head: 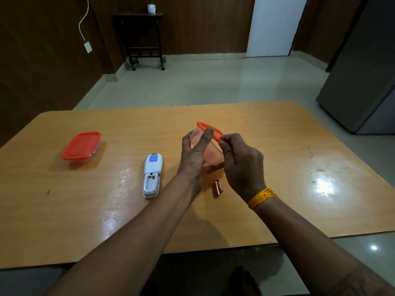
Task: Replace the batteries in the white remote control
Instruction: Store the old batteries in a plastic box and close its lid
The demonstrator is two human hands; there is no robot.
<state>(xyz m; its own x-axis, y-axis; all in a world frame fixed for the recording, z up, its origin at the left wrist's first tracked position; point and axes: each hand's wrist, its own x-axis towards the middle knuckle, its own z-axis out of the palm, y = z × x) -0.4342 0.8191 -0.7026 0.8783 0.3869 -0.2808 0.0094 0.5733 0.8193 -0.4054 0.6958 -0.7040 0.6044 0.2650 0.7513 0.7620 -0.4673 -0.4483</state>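
Note:
The white remote control (152, 175) lies face down on the wooden table (85, 221), its battery bay open and empty. Two copper-coloured batteries (218, 187) lie side by side on the table to its right, partly hidden by my right hand. I hold a small clear container with an orange-red lid (208, 144) tilted above the table. My left hand (195, 158) grips the container's body. My right hand (242, 165) pinches the lid's near edge. Whether anything is inside the container cannot be told.
A second clear container with an orange-red lid (82, 148) sits shut at the table's left. A grey fridge (363, 67) stands at the right, beyond the table. A small dark side table (145, 39) stands by the far wall.

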